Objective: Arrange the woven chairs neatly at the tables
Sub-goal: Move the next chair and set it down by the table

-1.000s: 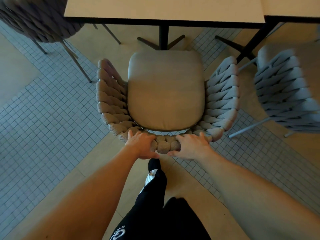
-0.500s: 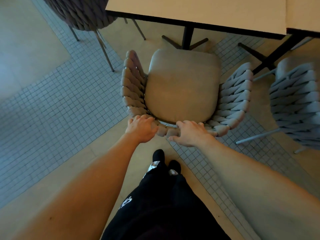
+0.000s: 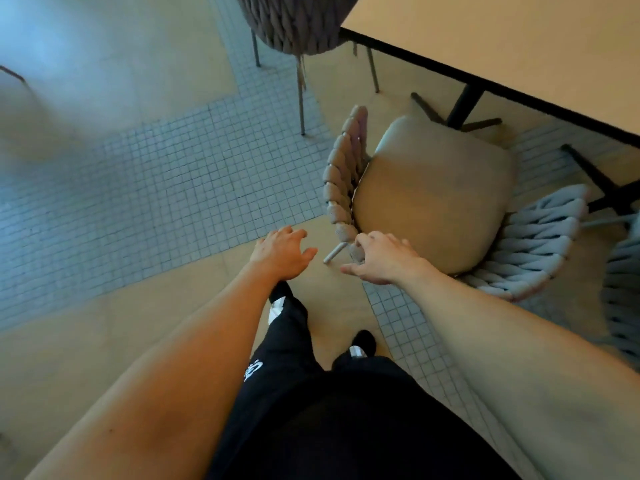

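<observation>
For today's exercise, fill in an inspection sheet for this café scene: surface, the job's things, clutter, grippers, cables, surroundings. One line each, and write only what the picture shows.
Surface: floor of small grey tiles beside plain beige bands.
Job's things: woven chair with beige cushion faces the table, cushion front near its edge; a darker woven chair at the table's end; part of another chair at the right edge.
Clutter: nothing seen.
Grippers: left hand open, off the chair; right hand over the chair's back rim, fingers loosely curled, contact unclear.
Cables: nothing seen.
Surroundings: black table legs; the person's dark trousers and shoes.
</observation>
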Tool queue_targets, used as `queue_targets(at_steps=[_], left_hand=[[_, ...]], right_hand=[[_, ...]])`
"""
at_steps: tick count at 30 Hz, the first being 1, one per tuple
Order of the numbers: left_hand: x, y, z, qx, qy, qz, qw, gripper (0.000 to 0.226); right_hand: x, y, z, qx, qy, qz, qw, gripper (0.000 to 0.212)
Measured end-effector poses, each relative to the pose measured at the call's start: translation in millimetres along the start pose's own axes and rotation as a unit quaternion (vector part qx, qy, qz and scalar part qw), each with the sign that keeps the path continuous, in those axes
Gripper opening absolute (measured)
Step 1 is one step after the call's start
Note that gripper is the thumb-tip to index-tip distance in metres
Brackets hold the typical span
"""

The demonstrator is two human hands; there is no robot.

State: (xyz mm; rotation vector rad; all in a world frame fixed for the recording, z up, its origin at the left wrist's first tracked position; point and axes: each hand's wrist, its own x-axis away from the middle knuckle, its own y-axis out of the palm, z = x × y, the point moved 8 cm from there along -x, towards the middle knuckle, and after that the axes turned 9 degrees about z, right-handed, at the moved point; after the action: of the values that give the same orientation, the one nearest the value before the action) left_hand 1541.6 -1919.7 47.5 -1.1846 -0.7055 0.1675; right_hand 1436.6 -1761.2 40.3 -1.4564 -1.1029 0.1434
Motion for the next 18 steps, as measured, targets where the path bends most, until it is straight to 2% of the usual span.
queue_targets(at_steps=[8, 18], left_hand=[[-23, -41, -75, 0.023, -0.040, 0.021, 0.999, 0.059], [-101, -96, -179, 0.017, -0.035, 0.001, 0.999, 0.062]], right_hand=[[-60, -25, -72, 0.013, -0.023, 0.004, 1.000, 0.080], [-168, -73, -161, 0.023, -0.018, 0.002, 1.000, 0.080]])
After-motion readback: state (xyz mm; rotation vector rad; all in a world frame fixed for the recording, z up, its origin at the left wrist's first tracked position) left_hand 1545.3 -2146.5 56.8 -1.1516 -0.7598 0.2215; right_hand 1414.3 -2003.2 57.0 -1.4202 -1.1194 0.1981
